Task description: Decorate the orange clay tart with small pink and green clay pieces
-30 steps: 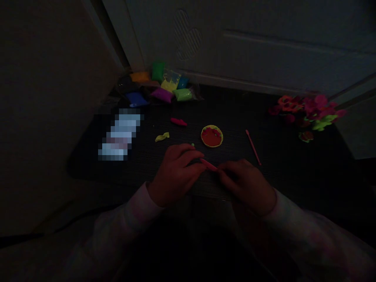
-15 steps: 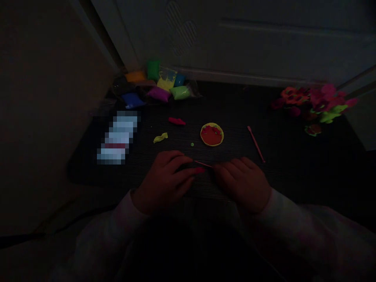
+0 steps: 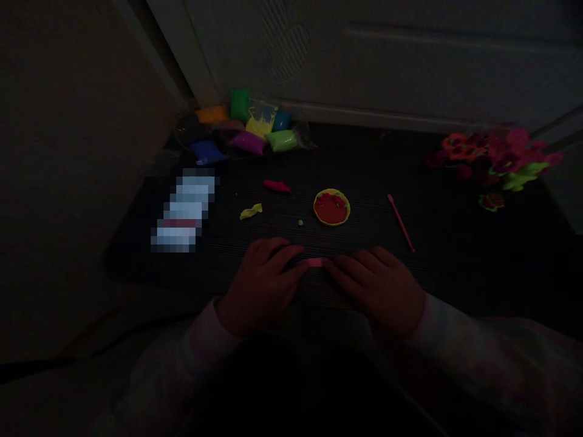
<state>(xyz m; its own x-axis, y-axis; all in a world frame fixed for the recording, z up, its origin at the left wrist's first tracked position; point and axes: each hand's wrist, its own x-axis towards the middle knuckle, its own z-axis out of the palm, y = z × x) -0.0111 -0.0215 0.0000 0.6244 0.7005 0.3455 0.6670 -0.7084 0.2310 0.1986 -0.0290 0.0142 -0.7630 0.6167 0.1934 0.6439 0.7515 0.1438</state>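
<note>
Where hands (image 3: pixel 262 285) (image 3: pixel 378 291) pinch, pink piece (image 3: pixel 315 263) shows.

Head-worn view — forward, downward, above hands (image 3: pixel 262 284)

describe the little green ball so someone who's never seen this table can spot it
On the dark table, find the round red piece with a yellow rim. Just left of it and slightly nearer the person, beyond the left hand, lies the little green ball. It is small and round, unlike the longer yellow strip and pinkish-red lump nearby.
</note>
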